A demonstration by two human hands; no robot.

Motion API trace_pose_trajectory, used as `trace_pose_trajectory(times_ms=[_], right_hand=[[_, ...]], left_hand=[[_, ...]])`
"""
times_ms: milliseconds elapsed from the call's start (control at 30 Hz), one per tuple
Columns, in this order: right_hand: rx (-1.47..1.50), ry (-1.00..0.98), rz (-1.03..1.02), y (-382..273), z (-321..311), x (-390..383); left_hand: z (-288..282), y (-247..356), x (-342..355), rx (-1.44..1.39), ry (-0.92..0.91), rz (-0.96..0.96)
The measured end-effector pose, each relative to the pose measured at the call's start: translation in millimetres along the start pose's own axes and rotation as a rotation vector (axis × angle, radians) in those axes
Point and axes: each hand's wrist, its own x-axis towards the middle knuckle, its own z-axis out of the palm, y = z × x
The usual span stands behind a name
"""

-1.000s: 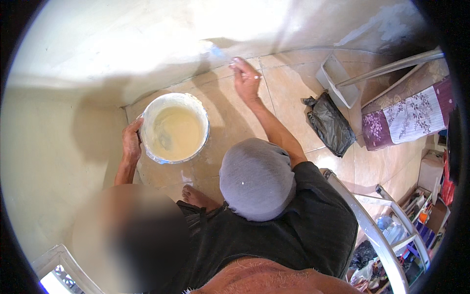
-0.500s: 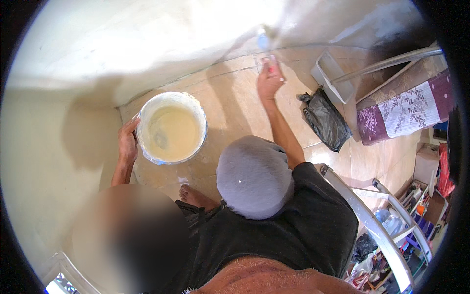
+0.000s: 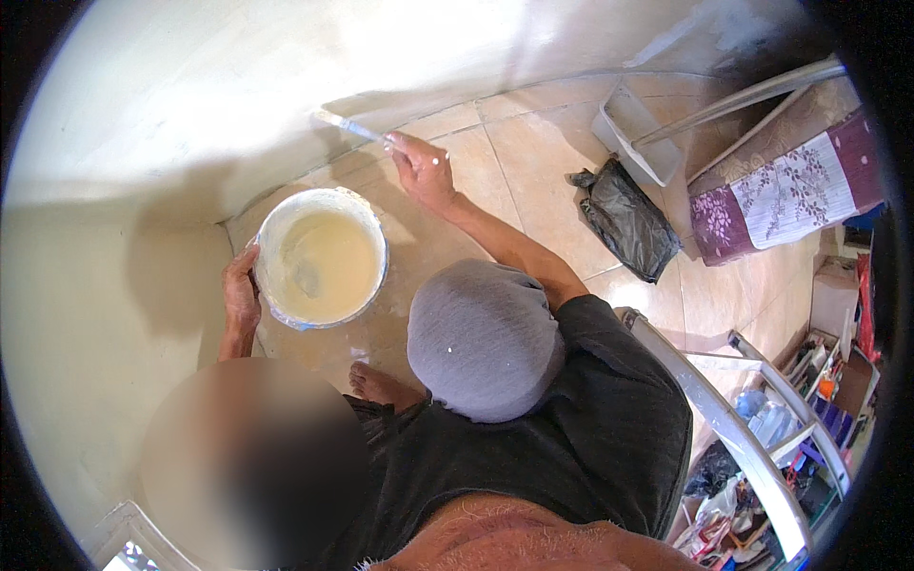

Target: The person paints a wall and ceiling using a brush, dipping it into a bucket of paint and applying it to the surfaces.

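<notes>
My right hand (image 3: 424,171) grips a paintbrush (image 3: 348,124) with a pale blue handle, its bristles pointing up-left near the white wall (image 3: 219,86); whether they touch it I cannot tell. My left hand (image 3: 241,290) holds the left side of a white bucket (image 3: 379,247), smeared at the rim and containing creamy pale yellow liquid. The bucket is over the tiled floor (image 3: 524,181), beside the corner. A grey cloth-covered round shape (image 3: 481,338) lies between my right arm and the bucket, and a bare foot (image 3: 376,385) shows below the bucket.
At the right are a black plastic bag (image 3: 624,224), a pale tray (image 3: 614,124) crossed by a metal pole, and purple-and-white floral fabric (image 3: 781,190). A metal ladder (image 3: 714,433) stands lower right, beside assorted clutter (image 3: 828,400). A blur covers the lower left.
My right hand and the brush swung right along the wall, then moved back left to above the bucket. My left hand and the bucket have shifted slightly left and down in view.
</notes>
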Motion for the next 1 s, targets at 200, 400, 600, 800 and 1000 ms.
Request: trace_pose_trajectory(times_ms=[200,400,600,800,1000], right_hand=[[0.008,0.264,0.173,67.8,-84.8,38.2],[-0.251,0.593,0.271,97.4,-184.4,45.1],[-0.543,0.659,0.220,91.1,-172.3,45.0],[-0.218,0.332,0.261,22.8,-51.0,16.7],[0.003,0.043,0.072,-14.4,-0.8,-9.0]], left_hand=[[-3.2,-1.0,7.7,-0.055,0.007,-0.018],[12.5,10.6,-3.9,-0.033,0.066,-0.001],[3.8,0.5,5.8,0.012,0.052,0.014],[0.5,3.6,0.5,0.067,0.059,0.013],[13.7,12.7,-6.2,0.001,0.041,0.012]])
